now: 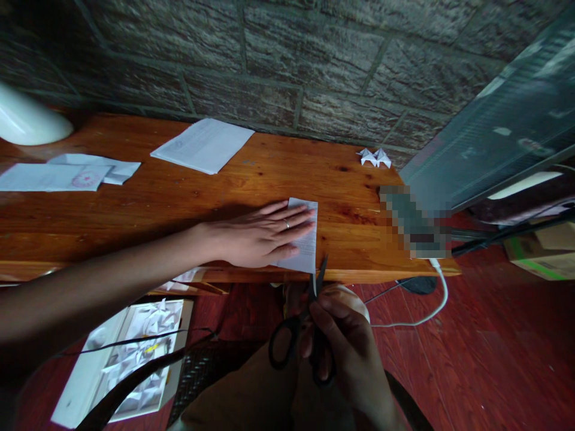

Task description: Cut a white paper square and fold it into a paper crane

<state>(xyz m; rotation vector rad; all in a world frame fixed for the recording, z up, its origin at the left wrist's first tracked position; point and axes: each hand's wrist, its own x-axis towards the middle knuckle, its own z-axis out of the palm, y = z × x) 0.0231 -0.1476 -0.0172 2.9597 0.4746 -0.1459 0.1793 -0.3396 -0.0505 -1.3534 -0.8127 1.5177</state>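
Flat on a folded sheet of printed paper lies my left hand, fingers stretched out, a ring on one of them. The paper rests at the table's front edge, partly covered by that hand. My right hand is closed around a pair of black scissors, just below the edge. The blades are parted and point up toward the paper's lower right corner. Whether a blade touches the paper I cannot tell.
The wooden table runs along a brick wall. On it are a paper stack, folded papers, two small folded paper shapes and a blurred-out device with a white cable. Below stands a box of folded paper pieces.
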